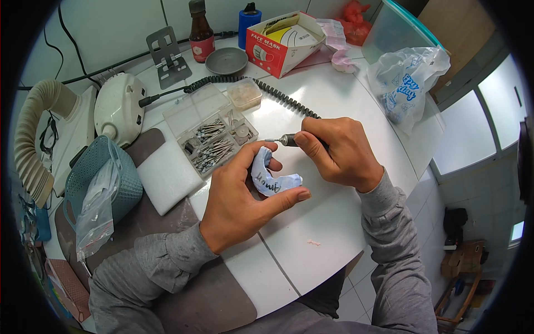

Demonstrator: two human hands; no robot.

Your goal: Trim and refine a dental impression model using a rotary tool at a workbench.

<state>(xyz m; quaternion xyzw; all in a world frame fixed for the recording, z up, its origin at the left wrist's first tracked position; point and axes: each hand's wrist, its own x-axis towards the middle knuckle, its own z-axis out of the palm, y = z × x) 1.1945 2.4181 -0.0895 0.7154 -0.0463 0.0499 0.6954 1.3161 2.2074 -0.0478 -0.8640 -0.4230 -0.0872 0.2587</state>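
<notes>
My left hand is closed around a pale blue-white horseshoe-shaped dental cast with dark handwriting on its flat face. Thumb and fingers press it from opposite edges. In my right hand is a dark rotary handpiece, gripped like a pen. Its thin metal tip points left, just above the upper end of the cast and close to my left fingertips; whether it touches the cast I cannot tell. A clear compartment box of grinding burs lies open just beyond my left hand.
A coiled black cord runs from the white motor unit toward my right hand. Left stand a ribbed hose, a teal basket and a white block. Behind are a mask box, bottle and plastic bag.
</notes>
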